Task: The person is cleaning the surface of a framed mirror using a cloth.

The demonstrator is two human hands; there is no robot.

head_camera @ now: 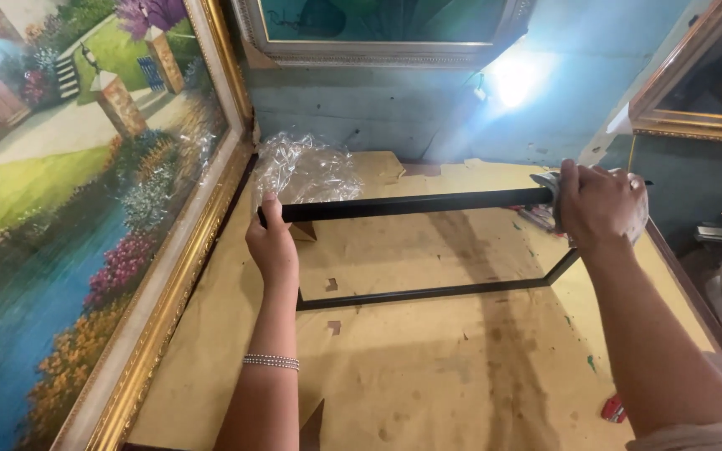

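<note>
On the brown table [428, 367], by a big gold-framed painting [68, 209], a thin black frame [415, 205], likely light, stiff and easy to bend, best held at both top corners: left hand [273, 242] wrapped round one, right hand [599, 205] gripping the other through a rag [547, 184].

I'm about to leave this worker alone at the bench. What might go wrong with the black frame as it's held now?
The black frame stands tilted on its lower rail, steadied only by the left hand and right hand; it might slip flat. The right hand also grips a cloth, which may weaken its hold. The gold-framed painting leans close by and could be knocked.
</note>
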